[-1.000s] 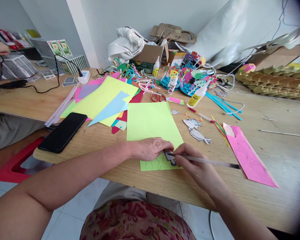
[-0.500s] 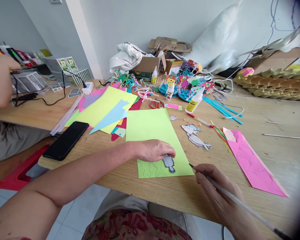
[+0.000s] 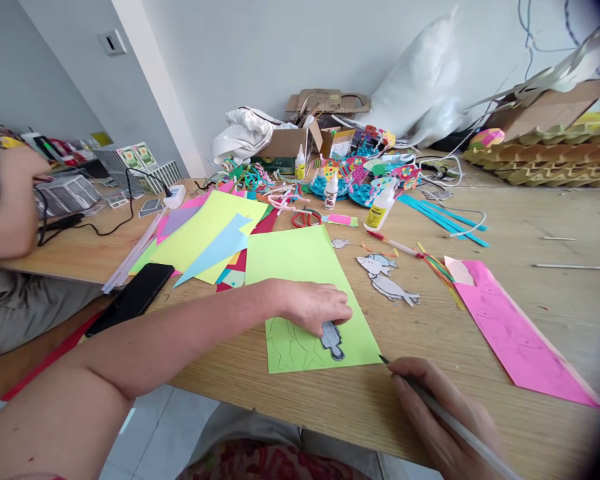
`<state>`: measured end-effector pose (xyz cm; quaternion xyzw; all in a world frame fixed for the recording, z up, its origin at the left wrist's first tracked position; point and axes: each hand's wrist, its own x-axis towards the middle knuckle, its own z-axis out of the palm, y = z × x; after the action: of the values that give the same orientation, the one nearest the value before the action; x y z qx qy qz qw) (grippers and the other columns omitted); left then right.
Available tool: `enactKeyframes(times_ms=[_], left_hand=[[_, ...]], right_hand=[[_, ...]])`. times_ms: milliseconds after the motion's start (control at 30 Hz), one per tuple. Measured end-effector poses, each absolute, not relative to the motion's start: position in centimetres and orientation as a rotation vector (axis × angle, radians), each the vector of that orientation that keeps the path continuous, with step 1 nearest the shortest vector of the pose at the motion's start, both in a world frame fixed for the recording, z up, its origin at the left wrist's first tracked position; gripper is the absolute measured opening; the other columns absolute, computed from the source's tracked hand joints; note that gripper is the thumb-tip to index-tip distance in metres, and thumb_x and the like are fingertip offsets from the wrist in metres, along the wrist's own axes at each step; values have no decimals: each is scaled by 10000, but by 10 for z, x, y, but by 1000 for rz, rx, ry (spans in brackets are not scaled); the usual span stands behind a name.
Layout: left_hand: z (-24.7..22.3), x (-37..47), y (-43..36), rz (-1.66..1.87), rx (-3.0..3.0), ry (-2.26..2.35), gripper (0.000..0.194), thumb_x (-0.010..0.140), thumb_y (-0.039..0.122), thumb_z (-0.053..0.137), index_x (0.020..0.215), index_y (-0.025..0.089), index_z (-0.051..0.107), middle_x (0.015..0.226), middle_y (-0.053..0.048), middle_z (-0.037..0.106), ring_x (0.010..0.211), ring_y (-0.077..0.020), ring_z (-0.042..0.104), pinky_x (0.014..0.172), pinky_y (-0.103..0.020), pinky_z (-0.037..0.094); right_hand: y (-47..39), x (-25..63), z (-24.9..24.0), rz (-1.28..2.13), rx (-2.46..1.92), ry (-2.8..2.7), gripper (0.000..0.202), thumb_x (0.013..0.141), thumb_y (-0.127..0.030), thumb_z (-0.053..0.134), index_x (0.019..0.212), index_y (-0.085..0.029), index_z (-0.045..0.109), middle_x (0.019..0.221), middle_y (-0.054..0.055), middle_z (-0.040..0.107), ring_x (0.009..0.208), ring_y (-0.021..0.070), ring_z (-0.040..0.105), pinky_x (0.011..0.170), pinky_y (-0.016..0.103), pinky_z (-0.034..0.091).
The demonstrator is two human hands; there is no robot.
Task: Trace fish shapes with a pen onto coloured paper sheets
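Observation:
My left hand lies on a light green paper sheet, fingers bent and pressing down on a grey paper cutout. The hand covers the cutout's upper part; its narrow, dark-outlined end shows. Thin fish-like outlines mark the green sheet left of the cutout. In my right hand is a pencil, its dark tip beside the sheet's lower right corner. Several grey paper fish cutouts lie on the table to the right of the sheet. Farther right, a pink paper strip carries faint drawn outlines.
Left of the green sheet are coloured papers and a black phone. Behind it are red-handled scissors, a white glue bottle and colourful crafts. Another person's arm is at the far left. Egg trays stand at the back right.
The view has shifted slightly. My left hand stays on the cutout and my right hand keeps the pencil near the sheet's corner. The other person's arm shows more fully.

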<state>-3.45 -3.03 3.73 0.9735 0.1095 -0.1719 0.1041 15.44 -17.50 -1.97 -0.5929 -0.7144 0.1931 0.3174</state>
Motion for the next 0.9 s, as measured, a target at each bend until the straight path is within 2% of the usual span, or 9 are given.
enactKeyframes(times_ms=[100,267,433,500,767,900], left_hand=[[37,-32,-31,-500,2841,334,186,738,169,628,803,165,454,909,-73,534,875,-206,471,752,-286,374],[50,-44,-20,-421,2442,486,198,753,74,550,724,184,388,670,40,439,620,-112,426,547,-220,323],[86,-69,4,122,2079,609,96,774,79,488,797,159,441,764,23,475,710,-95,489,629,-223,407],[93,-73,10,207,1981,596,104,782,83,463,856,156,460,817,7,501,743,-97,512,644,-231,432],[78,-37,6,97,2091,557,236,713,16,418,885,145,516,843,-6,518,722,-86,491,550,-177,406],[68,-25,4,29,2124,488,273,671,-9,412,869,153,509,812,7,521,705,-84,486,547,-175,393]], right_hand=[[-175,153,-18,553,-1565,-1856,110,850,-322,455,818,-264,544,645,-46,653,553,113,618,491,161,455],[-176,155,-17,585,-1592,-1779,124,835,-324,465,803,-260,566,667,-36,668,599,123,637,517,158,471],[-176,159,-20,577,-1600,-1729,168,824,-359,484,863,-264,618,676,-20,683,594,134,643,512,167,477],[-176,160,-23,569,-1606,-1714,179,823,-366,488,870,-265,628,667,-17,683,587,139,641,514,176,477],[-175,156,-22,485,-1592,-1481,209,816,-378,505,973,-252,560,822,15,686,779,172,651,646,228,483],[-174,156,-13,569,-1542,-1605,209,834,-366,479,954,-245,600,779,12,682,730,158,648,628,210,485]])
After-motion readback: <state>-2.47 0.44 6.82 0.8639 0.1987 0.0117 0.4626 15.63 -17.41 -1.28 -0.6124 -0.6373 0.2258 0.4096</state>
